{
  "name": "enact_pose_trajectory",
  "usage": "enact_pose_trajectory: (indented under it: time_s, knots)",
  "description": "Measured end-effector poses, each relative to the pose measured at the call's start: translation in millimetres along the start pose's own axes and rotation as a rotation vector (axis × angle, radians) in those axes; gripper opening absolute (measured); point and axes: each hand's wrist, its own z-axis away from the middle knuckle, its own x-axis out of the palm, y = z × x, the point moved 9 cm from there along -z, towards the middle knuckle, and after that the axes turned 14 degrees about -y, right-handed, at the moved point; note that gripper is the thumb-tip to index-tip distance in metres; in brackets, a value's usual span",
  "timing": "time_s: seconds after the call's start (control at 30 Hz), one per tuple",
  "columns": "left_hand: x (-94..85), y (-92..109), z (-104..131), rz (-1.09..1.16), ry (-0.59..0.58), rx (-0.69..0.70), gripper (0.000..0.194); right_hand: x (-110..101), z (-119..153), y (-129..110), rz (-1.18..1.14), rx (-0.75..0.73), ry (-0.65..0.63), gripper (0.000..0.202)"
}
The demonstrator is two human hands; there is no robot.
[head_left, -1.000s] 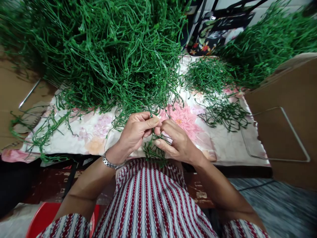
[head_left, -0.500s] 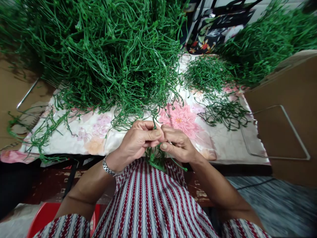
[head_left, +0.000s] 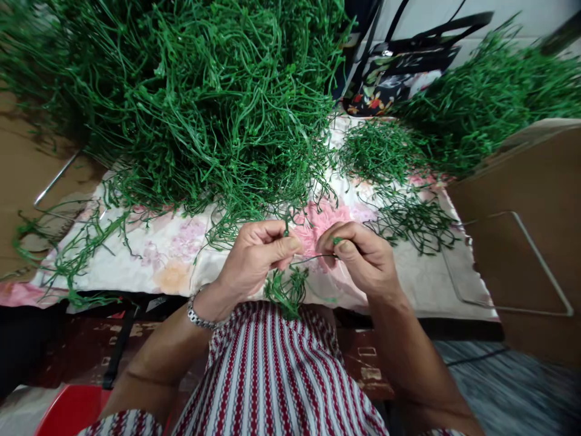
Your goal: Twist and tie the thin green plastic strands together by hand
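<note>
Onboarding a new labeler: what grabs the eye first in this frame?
The huge tangle of green plastic stems filling the upper left, spilling onto the floral cloth. At centre, the left hand grips a small bunch while the right hand pinches a thin strand stretched between them.

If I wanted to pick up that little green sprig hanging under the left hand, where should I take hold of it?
Probably by its top, where the strands gather into one bunch. The small green sprig hangs from the left hand and fans out loose below, so its tips would likely slip or bend. Come from the right, under the thin stem that the right hand pinches, since that side is open.
</note>
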Motion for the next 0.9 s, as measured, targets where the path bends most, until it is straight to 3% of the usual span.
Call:
enact_pose_trajectory:
  time_s: [0.07, 0.23, 0.4, 0.5, 0.63, 0.7, 0.83, 0.9]
  knots:
    - [-0.6, -4, -5, -0.036, 0.016, -0.01, 0.013, 3, -2, 3, 0.084, 0.088, -0.029, 0.014]
    - [-4.2, -13, -13, 0.004, 0.022, -0.015, 0.015, 41, -6, 5, 0.274, 0.124, -0.233, 0.02]
    - [-7.2, -14, -8, 0.047, 0.055, 0.03, 0.013, 43, -1, 12, 0.184, 0.138, -0.188, 0.013]
    - [-14.5, -4, -1, 0.067, 0.106, 0.111, 0.009, 45, 11, -3, 0.163, 0.068, -0.168, 0.013]
    - [-32.8, 22, 14, 0.06, 0.26, 0.277, 0.008, 61, 38, -34, -0.001, -0.053, -0.347, 0.017]
    - [-27.5, 26, 13, -0.005, 0.207, 0.245, 0.006, 35, 44, -44, 0.107, -0.063, -0.219, 0.013]
    - [-5.3, -3, 2, -0.067, 0.004, -0.061, 0.008, -80, 48, -56, 0.897, 0.134, 0.365, 0.013]
    - [-5.2, -10, 0, -0.058, 0.01, -0.096, 0.011, -122, 41, -48, 1.139, 0.31, 0.431, 0.028]
